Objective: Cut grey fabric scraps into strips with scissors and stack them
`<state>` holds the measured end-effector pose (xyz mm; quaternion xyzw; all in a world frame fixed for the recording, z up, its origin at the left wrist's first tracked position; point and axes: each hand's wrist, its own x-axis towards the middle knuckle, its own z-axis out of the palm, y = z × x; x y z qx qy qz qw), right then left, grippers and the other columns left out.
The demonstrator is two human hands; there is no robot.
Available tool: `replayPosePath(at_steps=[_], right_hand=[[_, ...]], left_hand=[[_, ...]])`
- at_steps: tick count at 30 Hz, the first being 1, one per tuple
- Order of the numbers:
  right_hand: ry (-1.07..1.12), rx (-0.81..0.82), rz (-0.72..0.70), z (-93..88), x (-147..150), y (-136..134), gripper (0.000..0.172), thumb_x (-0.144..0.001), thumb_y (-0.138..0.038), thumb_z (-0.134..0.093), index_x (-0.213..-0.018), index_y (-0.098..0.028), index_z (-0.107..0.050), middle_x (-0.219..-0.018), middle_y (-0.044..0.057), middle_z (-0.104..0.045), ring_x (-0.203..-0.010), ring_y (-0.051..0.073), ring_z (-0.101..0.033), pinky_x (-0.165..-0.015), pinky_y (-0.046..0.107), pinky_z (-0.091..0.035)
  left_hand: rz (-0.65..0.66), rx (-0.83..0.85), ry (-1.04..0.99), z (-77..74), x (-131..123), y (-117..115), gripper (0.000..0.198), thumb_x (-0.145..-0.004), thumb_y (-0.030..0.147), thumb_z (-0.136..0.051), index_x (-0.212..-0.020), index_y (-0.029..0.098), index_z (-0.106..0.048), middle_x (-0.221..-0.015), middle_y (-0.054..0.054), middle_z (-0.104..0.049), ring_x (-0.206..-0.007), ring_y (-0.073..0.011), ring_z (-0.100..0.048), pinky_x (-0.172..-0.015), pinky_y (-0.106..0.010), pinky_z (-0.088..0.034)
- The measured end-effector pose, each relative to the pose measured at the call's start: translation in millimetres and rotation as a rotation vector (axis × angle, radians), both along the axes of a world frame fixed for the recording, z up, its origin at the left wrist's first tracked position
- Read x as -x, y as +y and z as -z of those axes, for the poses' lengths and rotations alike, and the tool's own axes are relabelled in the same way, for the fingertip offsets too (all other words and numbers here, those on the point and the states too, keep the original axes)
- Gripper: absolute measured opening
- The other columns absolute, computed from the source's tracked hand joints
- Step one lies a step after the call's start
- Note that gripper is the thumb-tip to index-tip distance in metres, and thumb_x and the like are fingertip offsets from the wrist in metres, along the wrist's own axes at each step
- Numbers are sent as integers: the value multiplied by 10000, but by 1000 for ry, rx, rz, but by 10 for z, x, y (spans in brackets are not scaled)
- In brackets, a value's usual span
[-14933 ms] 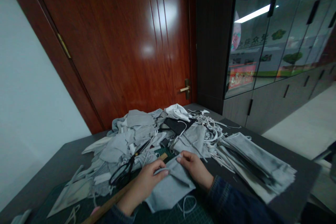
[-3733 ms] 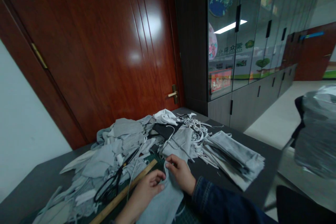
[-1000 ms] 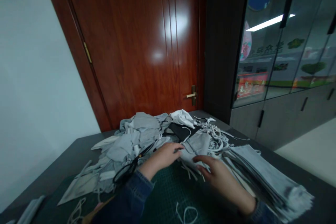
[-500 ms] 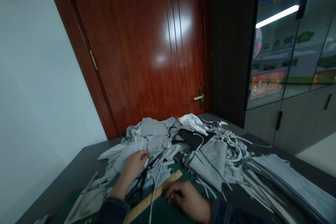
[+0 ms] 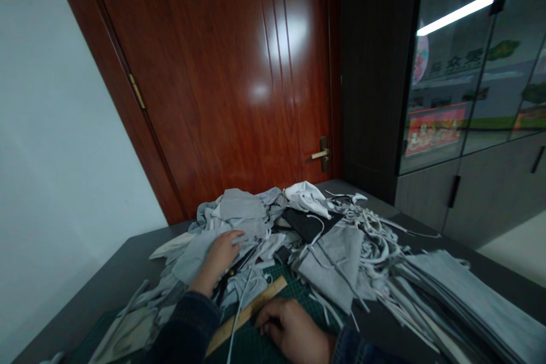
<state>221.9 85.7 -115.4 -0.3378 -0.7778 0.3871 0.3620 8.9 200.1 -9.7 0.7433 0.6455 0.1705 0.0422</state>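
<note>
My left hand (image 5: 219,256) reaches forward and lies on a heap of grey cloth pieces (image 5: 239,213), fingers stretched flat over the fabric. Black scissors (image 5: 232,274) lie just right of its wrist. Near the bottom edge my right hand (image 5: 289,327) rests on the green cutting mat (image 5: 294,290) with its fingers curled under. Its fingertips are against the edge of a wooden ruler (image 5: 249,314). Whether the fingers hold anything is hidden.
Folded grey cloth (image 5: 330,264) and a tangle of white elastic cords (image 5: 373,236) lie beyond the mat. A stack of flat grey pieces (image 5: 469,301) fills the right of the dark table (image 5: 111,273). A white cloth (image 5: 305,196) and a black piece (image 5: 302,220) lie at the back, before a red door (image 5: 239,85).
Since a second ago my left hand has moved left onto the grey heap by the scissors. My right hand has drawn back to the mat beside the ruler. In the last half second both stay put.
</note>
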Motion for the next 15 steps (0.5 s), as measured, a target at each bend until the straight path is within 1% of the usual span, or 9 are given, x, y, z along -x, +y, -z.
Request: replayPosePath(at_steps=[3,4,6,8,10,12,14,15], right_hand=[[-20,4,11,-22,-9,-20,391,-730,9,-538,-959,-199,-777,-956,13,-762,-926,156,-693,-841,198,-468],[-21,6,11,-29,-12,-27,386,-737,9,-542,-964,-196,-778,-957,14,-762,-923,154,-691,-843,197,-465],[-20,16,11,-46,-17,-37,372,-749,10,-545,-960,-188,-779,-950,16,-762,-915,152,-690,-844,196,-461],[-23,26,11,-61,-21,-42,357,-757,9,-554,-956,-182,-781,-943,20,-763,-914,155,-690,-843,197,-461],[-28,26,12,-69,-23,-39,348,-758,9,-562,-953,-179,-781,-943,23,-763,-923,158,-692,-843,198,-460],[-34,23,10,-62,-23,-31,350,-755,13,-563,-951,-178,-781,-943,23,-764,-924,158,-693,-838,197,-459],[-30,20,10,-44,-23,-23,351,-754,13,-563,-952,-180,-780,-936,21,-764,-916,156,-693,-828,195,-459],[-22,18,8,-33,-23,-21,353,-754,11,-564,-954,-183,-780,-931,18,-763,-911,155,-693,-824,194,-459]], left_hand=[[-46,9,-23,-13,163,-118,290,-865,166,-596,-1110,197,-747,-1224,-99,-746,-1197,-241,-637,-1110,-333,-392],[-52,15,-39,9,182,-148,266,-850,189,-631,-1087,197,-751,-1172,-97,-760,-1147,-242,-658,-1075,-325,-416],[-49,19,-91,77,175,-180,290,-812,226,-695,-1097,201,-747,-1104,-85,-769,-1062,-230,-683,-999,-296,-454],[-48,11,-165,146,138,-167,270,-773,210,-723,-1041,216,-757,-1054,-64,-770,-1012,-217,-693,-951,-273,-464],[-76,-11,-260,180,112,-112,157,-756,150,-694,-884,221,-753,-946,-43,-769,-970,-211,-700,-928,-270,-465],[-136,-39,-380,165,123,-33,114,-774,121,-636,-758,215,-698,-749,-13,-722,-857,-203,-708,-875,-282,-488],[-200,-66,-530,111,173,41,113,-818,147,-588,-750,212,-650,-605,25,-633,-696,-184,-691,-770,-284,-526],[-222,-82,-613,77,208,66,98,-841,173,-571,-777,209,-637,-592,37,-612,-639,-173,-679,-719,-280,-541]])
